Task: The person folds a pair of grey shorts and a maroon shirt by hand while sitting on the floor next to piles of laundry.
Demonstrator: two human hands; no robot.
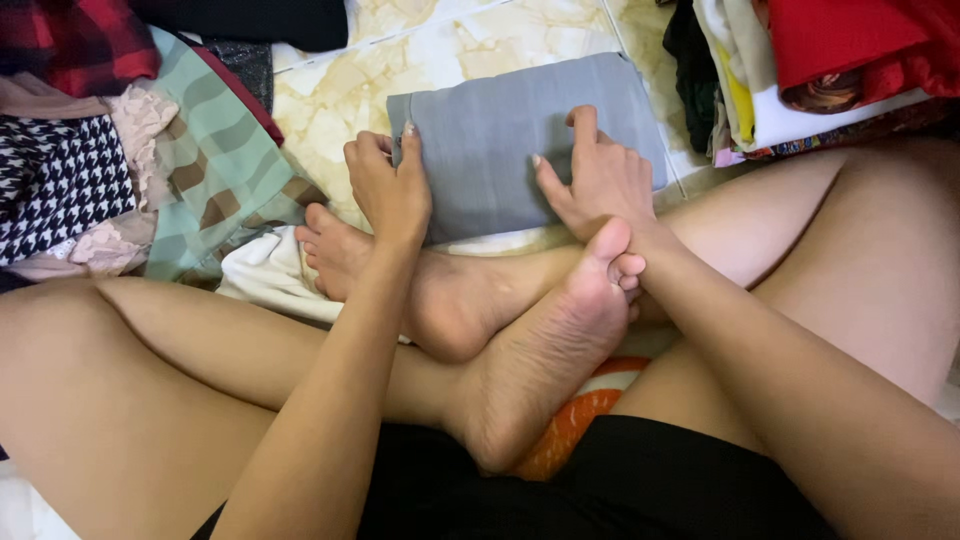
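Where marbled floor tiles (440, 45) show, we list one folded grey cloth (510, 140): left hand (392, 190) pinching its edge, right hand (598, 180) pressed flat, open.

The person's arms are bare from hand to the frame edge; no sleeves are visible. The left hand (390, 190) and right hand (598, 180) carry no rings, watch or bracelets. The fingernails extend slightly past the fingertips and appear pale. Legs and feet are bare, with no socks or footwear. A black garment (620, 480) covers the lap, apparently shorts or a short skirt; its exact cut cannot be determined. No markings observed on it.
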